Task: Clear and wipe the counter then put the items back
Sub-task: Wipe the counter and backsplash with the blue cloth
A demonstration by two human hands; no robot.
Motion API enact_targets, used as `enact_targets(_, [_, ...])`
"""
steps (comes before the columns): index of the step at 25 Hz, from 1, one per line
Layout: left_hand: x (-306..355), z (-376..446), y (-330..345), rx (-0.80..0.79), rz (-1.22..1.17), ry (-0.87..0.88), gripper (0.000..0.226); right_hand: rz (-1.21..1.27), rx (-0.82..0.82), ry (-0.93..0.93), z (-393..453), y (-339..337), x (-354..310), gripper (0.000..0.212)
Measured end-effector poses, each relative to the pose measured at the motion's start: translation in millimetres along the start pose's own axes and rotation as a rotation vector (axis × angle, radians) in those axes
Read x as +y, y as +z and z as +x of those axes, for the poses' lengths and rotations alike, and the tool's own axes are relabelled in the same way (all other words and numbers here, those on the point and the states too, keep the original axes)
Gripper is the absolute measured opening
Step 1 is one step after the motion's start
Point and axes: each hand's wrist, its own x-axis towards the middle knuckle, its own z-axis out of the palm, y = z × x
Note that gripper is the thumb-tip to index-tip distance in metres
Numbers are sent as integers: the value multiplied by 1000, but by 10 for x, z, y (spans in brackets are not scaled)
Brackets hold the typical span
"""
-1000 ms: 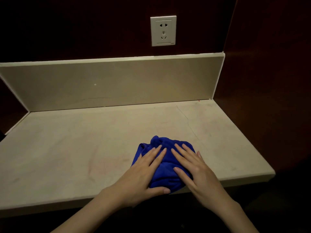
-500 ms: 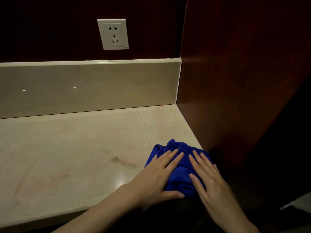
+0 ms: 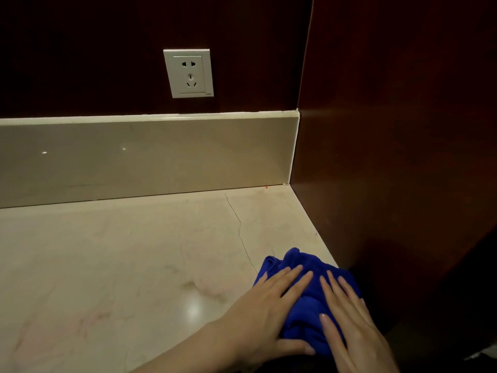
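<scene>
The bench (image 3: 121, 259) is a pale marble-look slab, bounded at the rear by a glossy beige upstand (image 3: 148, 157) and on the right by a dark red-brown wood panel (image 3: 390, 157) that meets the slab at a square inside corner. The front edge runs off the bottom of the view beneath the forearms. The whole surface left of the hands and back to the upstand lies bare — a wide run of open stone. A thin crack (image 3: 239, 230) runs from near the upstand toward the front, ending just beside the cloth. A small red speck (image 3: 266, 187) sits at the foot of the upstand near the corner. A white wall socket (image 3: 188, 73) is set in the dark wall above the upstand.

The blue cloth (image 3: 304, 300) lies bunched at the front right corner of the bench, its right side reaching the slab's right edge beside the wood panel and its near part overhanging the front edge.

The left hand (image 3: 269, 310) lies palm-down on the cloth's left part, fingers spread and extended toward the corner, thumb stretched along the front edge — flat, not gripping. The right hand (image 3: 347, 319) lies palm-down on the cloth's right part, fingers straight and slightly apart, likewise pressed flat without clasping. The two hands sit side by side, near each other, with a strip of cloth showing between them.
</scene>
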Motion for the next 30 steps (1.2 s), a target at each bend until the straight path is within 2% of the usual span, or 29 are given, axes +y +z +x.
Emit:
enact_targets(2, [-90,-24,-69,-24,3,8,94,-20,-159,56,48,-82,-135,66])
enact_targets(3, [-144,-39,-103,-31,8,14,94,-5,-175,66,105,-115,-197,80])
enact_targets(4, [-201,-57,-131,-33,16,17,95,26,-99,94,143,-110,-242,94])
enact_targets(5, [-259,-78,-152,-33,23,18,95,57,-159,165,160,-159,-332,101])
enact_targets(8, [-442,-172,-216,-33,29,8,96,69,-248,168,234,-151,-542,100])
enact_targets(11, [-607,-312,-307,-15,35,-2,96,131,-225,165,316,-51,-738,102])
enact_targets(20, [-1187,-1012,-587,52,21,-116,94,185,-290,17,731,268,-1510,99])
enact_targets(25, [-1510,-1409,-713,141,-3,-244,98,263,-354,-121,1044,404,-1997,59])
enact_targets(30, [-1698,-1404,-756,225,-35,-319,109,259,-318,-228,1329,534,-2130,53])
